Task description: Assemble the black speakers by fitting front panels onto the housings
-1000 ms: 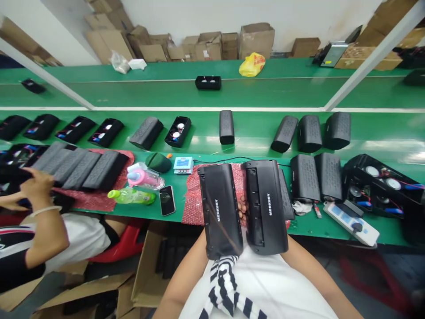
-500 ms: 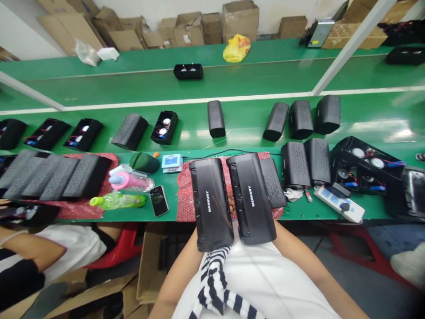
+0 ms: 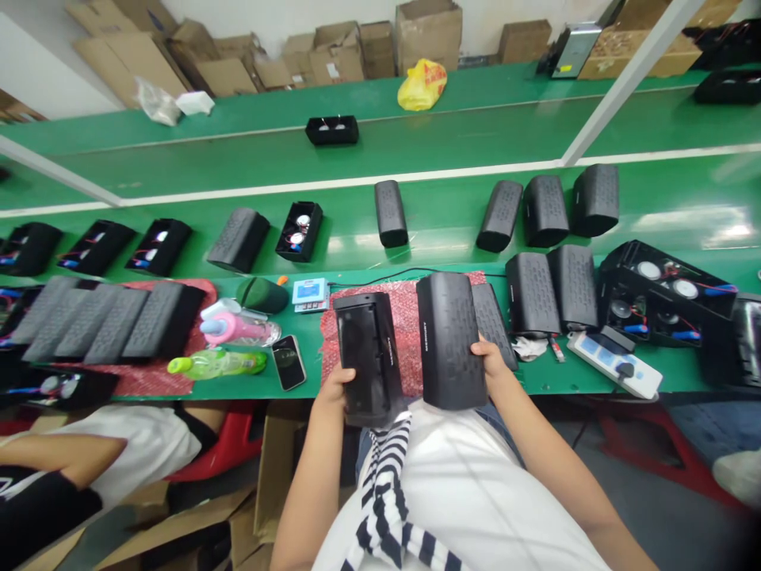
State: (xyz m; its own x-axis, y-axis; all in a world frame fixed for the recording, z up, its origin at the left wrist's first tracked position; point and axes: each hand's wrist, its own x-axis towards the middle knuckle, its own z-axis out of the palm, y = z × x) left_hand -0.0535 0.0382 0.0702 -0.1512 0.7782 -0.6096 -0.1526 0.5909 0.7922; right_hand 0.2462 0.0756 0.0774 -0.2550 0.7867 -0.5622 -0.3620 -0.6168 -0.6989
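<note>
The left hand (image 3: 342, 381) grips the outer edge of a slotted black casing (image 3: 369, 357); the right hand (image 3: 491, 358) clamps a textured casing (image 3: 449, 341), most fingers hidden underneath. Hands apart, casings side by side at the near edge, perhaps so different faces show together! Beyond, red bubble wrap (image 3: 407, 325) covers the green surface (image 3: 310, 337), likely guarding against scratches.
</note>
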